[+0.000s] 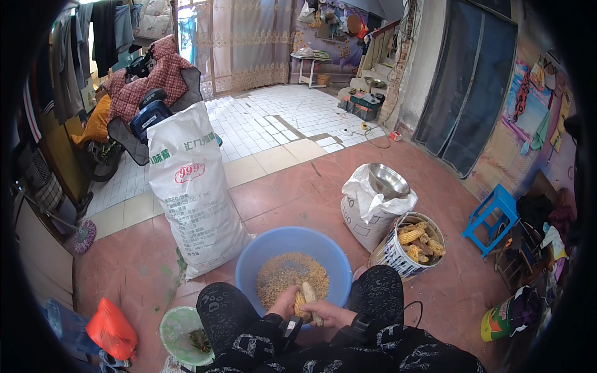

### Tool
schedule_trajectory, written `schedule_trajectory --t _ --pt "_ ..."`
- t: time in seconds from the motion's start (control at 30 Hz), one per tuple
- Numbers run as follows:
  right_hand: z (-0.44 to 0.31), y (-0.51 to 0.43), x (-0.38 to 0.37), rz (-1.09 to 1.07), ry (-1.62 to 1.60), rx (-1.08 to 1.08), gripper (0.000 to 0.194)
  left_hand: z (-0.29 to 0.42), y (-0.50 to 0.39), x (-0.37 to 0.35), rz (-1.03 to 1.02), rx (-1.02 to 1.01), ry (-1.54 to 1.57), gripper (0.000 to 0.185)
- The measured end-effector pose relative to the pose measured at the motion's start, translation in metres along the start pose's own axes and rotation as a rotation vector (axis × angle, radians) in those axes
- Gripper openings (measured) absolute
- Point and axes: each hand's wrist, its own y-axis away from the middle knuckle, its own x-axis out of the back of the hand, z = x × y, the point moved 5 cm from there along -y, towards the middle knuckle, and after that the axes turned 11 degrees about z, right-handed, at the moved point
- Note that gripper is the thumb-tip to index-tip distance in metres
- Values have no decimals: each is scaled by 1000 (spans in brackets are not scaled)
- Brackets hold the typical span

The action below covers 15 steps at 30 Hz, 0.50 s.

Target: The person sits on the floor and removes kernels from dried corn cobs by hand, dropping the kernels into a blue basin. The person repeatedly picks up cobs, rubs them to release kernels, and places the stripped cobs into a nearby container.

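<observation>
Over a blue plastic basin [340, 261], my left hand [282, 304] grips a yellow ear of corn [299, 307] with kernels on it. My right hand [328, 313] is closed around a pale, mostly stripped corncob [308, 291], which lies against the ear. Fingers hide part of both. Loose corn kernels [280, 272] cover the bottom of the basin, which stands on the floor between my knees. To the right, a white printed bucket [401, 254] contains several ears of corn [413, 233].
A tall white woven sack [196, 196] stands left of the basin. Beyond the basin, a metal bowl [389, 181] rests on a shorter white sack [366, 217]. A green-lined tub [179, 333] and red plastic bag [112, 328] sit lower left; a blue stool [492, 217] is at right.
</observation>
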Motion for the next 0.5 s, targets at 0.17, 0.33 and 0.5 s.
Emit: schedule_trajectory --t 0.17,0.33,0.5 --pt "0 2 0 5 52 17 28 4 10 -4 -12 10 -22 38" --pt "-1 0 0 -95 -66 -21 32 15 18 -5 -95 37 149 40" --pt "-4 5 -2 -192 -62 -19 31 17 15 -7 -178 57 132 41"
